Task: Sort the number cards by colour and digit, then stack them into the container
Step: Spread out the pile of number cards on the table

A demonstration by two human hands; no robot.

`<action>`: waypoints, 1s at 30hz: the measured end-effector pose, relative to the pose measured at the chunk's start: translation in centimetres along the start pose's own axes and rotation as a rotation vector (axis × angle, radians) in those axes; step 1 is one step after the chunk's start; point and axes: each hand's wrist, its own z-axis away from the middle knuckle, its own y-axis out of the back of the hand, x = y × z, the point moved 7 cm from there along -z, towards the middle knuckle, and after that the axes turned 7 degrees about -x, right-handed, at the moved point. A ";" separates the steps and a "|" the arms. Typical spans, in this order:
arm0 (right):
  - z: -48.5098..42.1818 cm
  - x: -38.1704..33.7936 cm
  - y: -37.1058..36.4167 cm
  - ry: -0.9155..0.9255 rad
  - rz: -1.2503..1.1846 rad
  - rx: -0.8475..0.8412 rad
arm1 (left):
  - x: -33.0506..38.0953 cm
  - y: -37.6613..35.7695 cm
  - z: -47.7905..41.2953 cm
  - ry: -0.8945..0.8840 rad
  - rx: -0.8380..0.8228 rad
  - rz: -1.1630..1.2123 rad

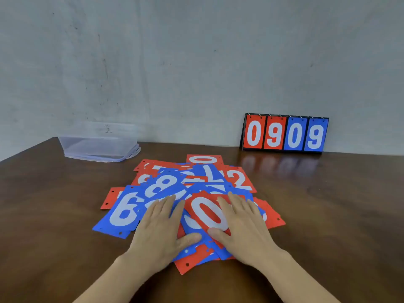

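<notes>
A loose pile of red and blue number cards with white digits lies on the brown table in front of me. A blue 6 sits at the left, a blue 8 behind it, a red 2 at the right, and a red 0 on top near me. My left hand rests flat on the pile beside the red 0. Palm down with straight fingers, my right hand lies on the right half of that card. The clear plastic container stands at the far left by the wall.
A black flip scoreboard showing 0 9 in red and 0 9 in blue leans against the grey wall at the far right. Bare brown table top stretches to the right and left of the pile.
</notes>
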 end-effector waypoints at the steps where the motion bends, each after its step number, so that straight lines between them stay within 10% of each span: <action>1: 0.2 0.0 -0.4 0.006 -0.001 -0.028 | 0.1 0.0 0.4 -0.017 -0.008 0.011; 30: -14.3 3.9 -1.4 0.018 0.002 -0.094 | -3.5 0.4 -14.3 -0.038 0.000 0.069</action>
